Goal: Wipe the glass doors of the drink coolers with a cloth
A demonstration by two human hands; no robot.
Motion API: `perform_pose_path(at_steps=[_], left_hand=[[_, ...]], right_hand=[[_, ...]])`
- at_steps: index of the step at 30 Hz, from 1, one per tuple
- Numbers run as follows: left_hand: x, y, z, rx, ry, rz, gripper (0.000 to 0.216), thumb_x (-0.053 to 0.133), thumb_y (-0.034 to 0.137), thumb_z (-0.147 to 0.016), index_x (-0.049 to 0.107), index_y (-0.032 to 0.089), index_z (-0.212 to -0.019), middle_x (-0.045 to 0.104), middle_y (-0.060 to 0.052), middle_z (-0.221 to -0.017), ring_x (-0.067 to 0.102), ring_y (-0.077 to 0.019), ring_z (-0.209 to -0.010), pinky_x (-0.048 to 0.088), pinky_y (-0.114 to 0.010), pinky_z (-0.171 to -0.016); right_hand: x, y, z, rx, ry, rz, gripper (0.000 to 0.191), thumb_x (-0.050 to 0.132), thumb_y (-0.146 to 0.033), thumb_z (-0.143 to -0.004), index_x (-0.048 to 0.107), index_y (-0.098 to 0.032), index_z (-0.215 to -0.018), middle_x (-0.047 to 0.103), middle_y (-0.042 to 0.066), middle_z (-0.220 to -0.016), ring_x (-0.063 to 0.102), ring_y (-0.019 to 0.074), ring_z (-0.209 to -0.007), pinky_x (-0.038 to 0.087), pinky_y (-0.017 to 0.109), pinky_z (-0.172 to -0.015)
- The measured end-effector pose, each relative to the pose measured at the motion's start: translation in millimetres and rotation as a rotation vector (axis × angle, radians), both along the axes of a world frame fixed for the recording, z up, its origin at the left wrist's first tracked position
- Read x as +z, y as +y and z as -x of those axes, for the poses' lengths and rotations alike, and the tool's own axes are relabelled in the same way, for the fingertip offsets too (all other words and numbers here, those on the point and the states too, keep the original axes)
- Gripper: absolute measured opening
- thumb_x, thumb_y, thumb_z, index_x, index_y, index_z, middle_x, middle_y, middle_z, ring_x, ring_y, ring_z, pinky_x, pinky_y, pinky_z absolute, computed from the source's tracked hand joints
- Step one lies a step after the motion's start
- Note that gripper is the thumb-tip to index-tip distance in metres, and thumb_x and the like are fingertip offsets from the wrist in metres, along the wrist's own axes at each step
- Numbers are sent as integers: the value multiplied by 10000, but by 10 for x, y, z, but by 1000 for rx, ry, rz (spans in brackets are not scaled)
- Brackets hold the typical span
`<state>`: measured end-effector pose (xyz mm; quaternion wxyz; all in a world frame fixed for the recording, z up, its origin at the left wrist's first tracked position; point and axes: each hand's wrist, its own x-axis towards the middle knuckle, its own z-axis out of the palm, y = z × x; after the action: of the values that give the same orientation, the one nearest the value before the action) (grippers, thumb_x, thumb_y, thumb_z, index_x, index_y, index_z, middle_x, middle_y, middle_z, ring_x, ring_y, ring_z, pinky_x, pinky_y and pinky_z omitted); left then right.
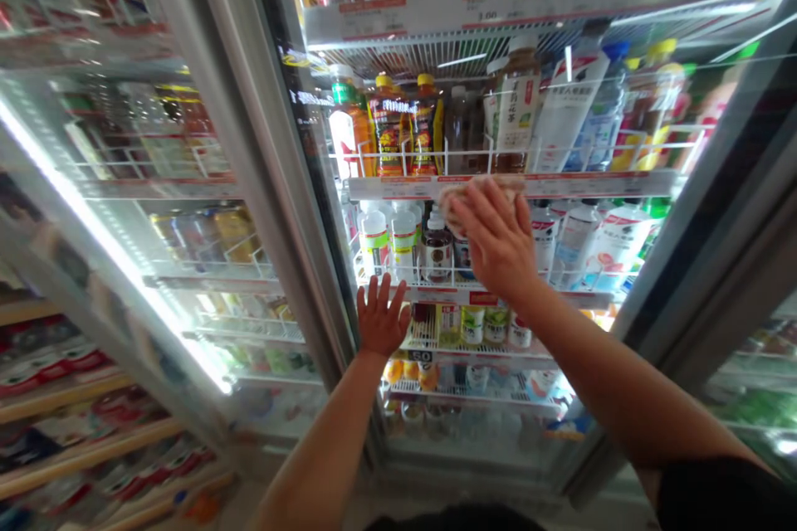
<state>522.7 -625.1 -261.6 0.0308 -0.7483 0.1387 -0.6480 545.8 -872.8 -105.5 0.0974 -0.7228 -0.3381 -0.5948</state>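
A pale, crumpled cloth (452,211) lies under my right hand (498,236), pressed flat against the glass door (436,440) of a drinks fridge. The fingers of that hand reach up and left over the cloth. Lower and to the left, my left hand (382,319) rests on the same glass with its fingers spread, near the door's metal frame (249,91); nothing is in it. Behind the glass, small dark bottles (437,249) and clear bottles with green labels (374,241) stand between the two hands. Part of the cloth is hidden by my right fingers.
Shelves behind the glass carry several rows of bottles, among them yellow-capped bottles (426,124) and a tilted white bottle (569,104). A second fridge door with a bright light strip (118,241) is at left. Wooden shelves (87,398) with packaged goods are at lower left.
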Motion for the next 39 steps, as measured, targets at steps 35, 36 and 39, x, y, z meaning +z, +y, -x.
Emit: perform_pose_path(at_steps=[35,36,39], left_hand=[[90,-611,211,-32,149,-241,471,537,175,-956,589,347,-1392,603,2,-1439,329,-179,-1511,245,-360,-1237],[204,-573,203,-11,136,-262,483,531,175,-958,578,356,-1403,584,9,-1459,324,-174,-1513,238,-355,-1240],[886,-466,143,59,90,-181,557,487,191,-977,445,294,-1523,441,-31,-1580,242,-207,-1547,203,-415,-1260]], right_hand=[[-1234,-562,8,-151,65,-234,719,525,-210,-979,201,-216,-1621,367,125,-1622,236,260,-1552,219,503,-1274],[-1287,-592,-31,-211,38,-198,716,540,-237,-981,214,-200,-1618,395,127,-1606,212,250,-1557,170,486,-1288],[-1414,-614,-96,-277,-44,-127,712,573,-289,-969,272,-160,-1602,460,136,-1562,214,244,-1555,108,444,-1299]])
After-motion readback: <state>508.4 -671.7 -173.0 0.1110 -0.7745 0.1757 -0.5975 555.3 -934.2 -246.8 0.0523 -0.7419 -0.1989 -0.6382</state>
